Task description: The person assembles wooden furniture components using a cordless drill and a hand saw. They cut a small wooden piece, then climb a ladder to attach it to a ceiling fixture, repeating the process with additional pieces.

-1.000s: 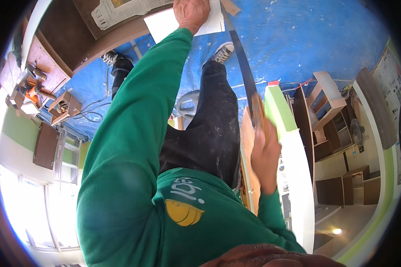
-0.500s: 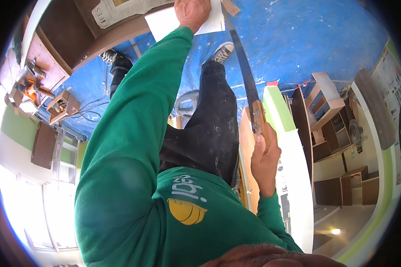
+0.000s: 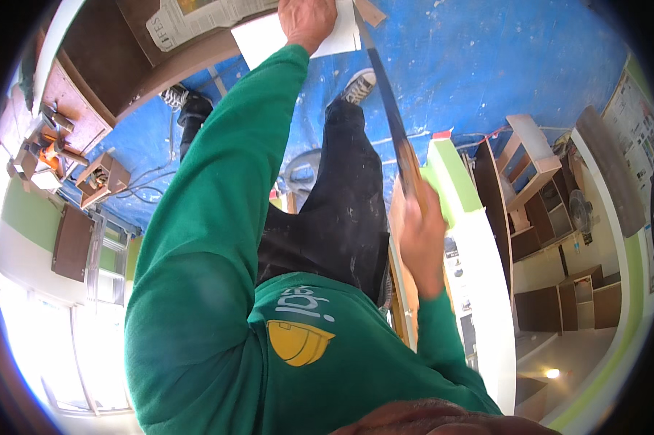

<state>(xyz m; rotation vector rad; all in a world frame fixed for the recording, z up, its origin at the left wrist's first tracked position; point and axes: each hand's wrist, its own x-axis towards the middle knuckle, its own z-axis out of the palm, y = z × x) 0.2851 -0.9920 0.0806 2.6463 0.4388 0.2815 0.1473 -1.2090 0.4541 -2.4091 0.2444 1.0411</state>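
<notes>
My left hand (image 3: pixel 309 24) lies on a white board (image 3: pixel 260 43) at the top of the view; its fingers run past the edge of the picture. The board rests on the rim of a brown cabinet (image 3: pixel 185 72). My right hand (image 3: pixel 422 235), blurred by motion, is closed around the wooden handle of a handsaw (image 3: pixel 390 105). The saw's blade slants up and away to the right end of the board, close beside my left hand. Whether its teeth are in the board I cannot tell.
Newspaper (image 3: pixel 196 20) lies in the cabinet. Tools (image 3: pixel 55 148) lie on a surface at the far left, near a small wooden box (image 3: pixel 102 177). A white and green panel (image 3: pixel 479 268) stands right of my right arm, with shelving units (image 3: pixel 533 163) beyond. Blue sheeting (image 3: pixel 501 58) covers the floor.
My right hand has moved away from my body and slightly left with the handsaw, whose handle is now nearer the board. My left hand stays on the board.
</notes>
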